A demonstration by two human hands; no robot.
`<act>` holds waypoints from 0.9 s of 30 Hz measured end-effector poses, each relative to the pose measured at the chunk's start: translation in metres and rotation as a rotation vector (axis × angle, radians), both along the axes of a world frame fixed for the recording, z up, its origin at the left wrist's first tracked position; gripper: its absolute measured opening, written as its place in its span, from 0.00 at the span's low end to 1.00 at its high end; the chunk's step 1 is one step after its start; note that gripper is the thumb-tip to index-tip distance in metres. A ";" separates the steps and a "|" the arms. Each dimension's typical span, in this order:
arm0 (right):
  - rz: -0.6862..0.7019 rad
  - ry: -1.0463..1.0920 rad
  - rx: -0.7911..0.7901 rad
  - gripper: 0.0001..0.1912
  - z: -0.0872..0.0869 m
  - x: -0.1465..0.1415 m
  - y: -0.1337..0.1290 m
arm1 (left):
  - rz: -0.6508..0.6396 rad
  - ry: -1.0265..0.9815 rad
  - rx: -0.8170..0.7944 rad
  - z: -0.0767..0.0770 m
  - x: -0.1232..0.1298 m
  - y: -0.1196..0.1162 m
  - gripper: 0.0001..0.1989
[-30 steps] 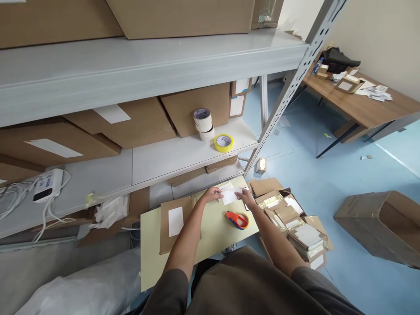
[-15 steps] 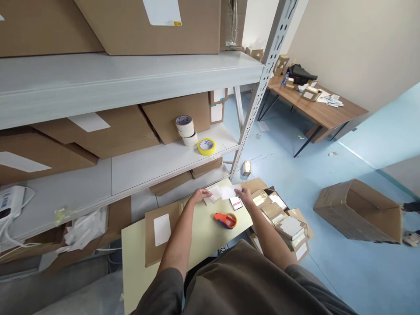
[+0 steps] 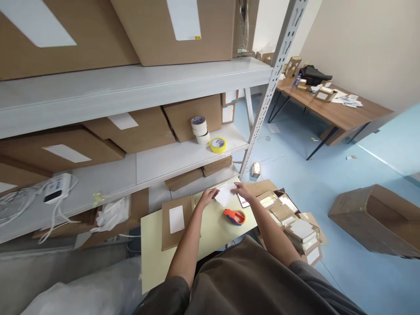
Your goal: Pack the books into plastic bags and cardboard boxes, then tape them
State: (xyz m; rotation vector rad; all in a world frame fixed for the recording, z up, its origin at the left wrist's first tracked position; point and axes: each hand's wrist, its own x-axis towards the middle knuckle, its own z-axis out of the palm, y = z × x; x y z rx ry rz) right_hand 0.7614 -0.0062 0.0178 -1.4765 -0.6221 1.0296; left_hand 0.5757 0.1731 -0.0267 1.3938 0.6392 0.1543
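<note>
My left hand (image 3: 208,197) pinches the left edge of some white paper slips (image 3: 225,195) above the pale yellow table (image 3: 210,234). The slips' right edge is gripped by my right hand (image 3: 242,190); how many there are I cannot tell. Under my right hand lies a flat phone-like thing with a white face (image 3: 243,201), partly covered. Closer to me, an orange and blue tape dispenser (image 3: 234,216) rests on the table. Left of my left hand lies a flat brown cardboard piece (image 3: 166,234) bearing a white label (image 3: 176,219).
Small cardboard boxes (image 3: 300,229) are piled right of the table. The grey shelf (image 3: 170,159) ahead holds large cartons, white tape rolls (image 3: 199,130) and a yellow tape roll (image 3: 217,145). A big open carton (image 3: 356,218) stands on the blue floor; a brown desk (image 3: 357,116) is behind.
The white slips, held apart in two hands before, now overlap between my hands, which have drawn closer together. The whole view has shifted a little left.
</note>
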 end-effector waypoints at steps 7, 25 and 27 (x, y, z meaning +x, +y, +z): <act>0.219 -0.017 0.018 0.21 0.014 -0.073 0.067 | 0.101 -0.016 -0.057 0.028 -0.107 -0.019 0.32; 0.233 0.019 0.019 0.18 0.021 -0.264 0.080 | 0.836 -0.197 -0.074 0.078 -0.250 -0.007 0.33; 0.206 0.010 0.038 0.18 0.025 -0.267 0.077 | 0.826 -0.200 -0.081 0.080 -0.250 -0.008 0.32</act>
